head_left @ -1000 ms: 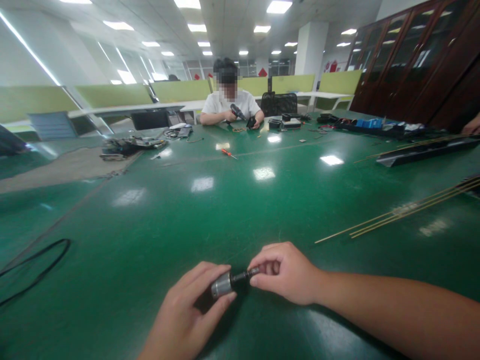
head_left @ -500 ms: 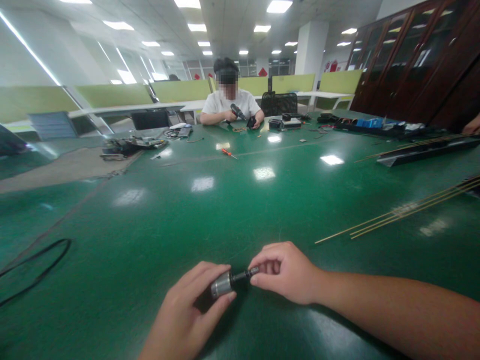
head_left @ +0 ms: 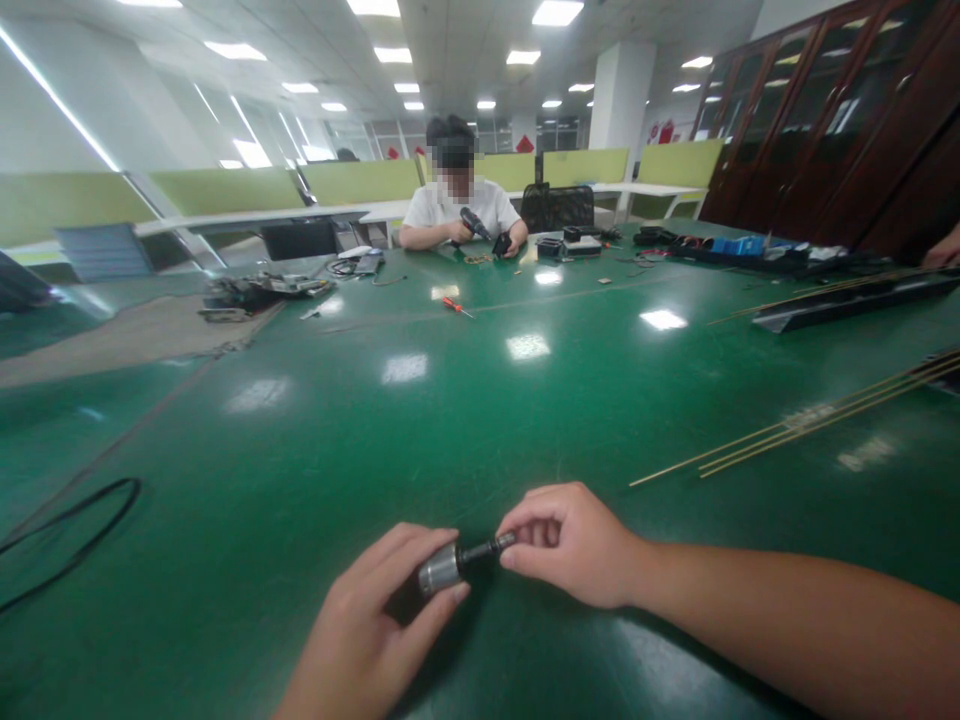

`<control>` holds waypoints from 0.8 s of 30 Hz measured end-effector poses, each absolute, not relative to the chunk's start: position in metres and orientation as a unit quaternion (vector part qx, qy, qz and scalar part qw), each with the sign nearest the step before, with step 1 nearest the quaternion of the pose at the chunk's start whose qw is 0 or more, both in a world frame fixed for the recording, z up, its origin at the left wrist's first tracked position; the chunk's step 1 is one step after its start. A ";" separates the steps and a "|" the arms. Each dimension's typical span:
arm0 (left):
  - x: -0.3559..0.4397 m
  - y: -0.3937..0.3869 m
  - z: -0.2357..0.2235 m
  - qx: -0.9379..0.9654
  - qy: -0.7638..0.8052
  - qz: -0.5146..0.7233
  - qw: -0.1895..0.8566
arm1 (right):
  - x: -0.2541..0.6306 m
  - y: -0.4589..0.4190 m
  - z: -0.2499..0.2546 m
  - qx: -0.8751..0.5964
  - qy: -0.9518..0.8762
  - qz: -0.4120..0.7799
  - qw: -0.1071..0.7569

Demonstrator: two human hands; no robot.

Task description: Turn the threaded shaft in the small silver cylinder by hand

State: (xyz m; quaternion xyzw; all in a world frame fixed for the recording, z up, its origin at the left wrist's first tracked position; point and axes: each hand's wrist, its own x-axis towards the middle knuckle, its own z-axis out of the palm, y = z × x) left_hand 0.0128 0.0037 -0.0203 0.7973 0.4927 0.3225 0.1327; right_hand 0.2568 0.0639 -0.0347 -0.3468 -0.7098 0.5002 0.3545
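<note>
Grips a silver cylinder in the left hand, with fingers over the far side and thumb against the near side, and pinches the tip of its dark shaft between thumb and index finger of the right hand. Keeps both hands low over the near middle of the green tabletop, cylinder to the left, shaft pointing right and slightly away. Covers part of the cylinder's rear with the left hand and the very end of the shaft with the right fingertips; cannot tell from this view whether cylinder and tabletop touch. Faces open green surface just beyond, then, farther out near the middle, a red screwdriver. Has thin brass-coloured rods slanting in from the right beyond the right forearm, well apart from it, and past them a long black channel, with part of a co-worker's hand at the picture's edge. Shows a black cable looping at the left, and a jumble of parts farther back beside a brownish sheet. Includes, across the tabletop, a seated person holding a drill-like tool, near black boxes and blue items farther right.
</note>
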 end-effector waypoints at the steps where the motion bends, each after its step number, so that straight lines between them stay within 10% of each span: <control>1: 0.013 0.004 -0.020 0.797 0.493 0.324 0.133 | 0.257 0.064 -0.034 -0.348 -0.709 0.501 0.355; 24: 0.013 0.003 -0.014 0.799 0.499 0.311 0.128 | 0.257 0.063 -0.033 -0.354 -0.698 0.512 0.354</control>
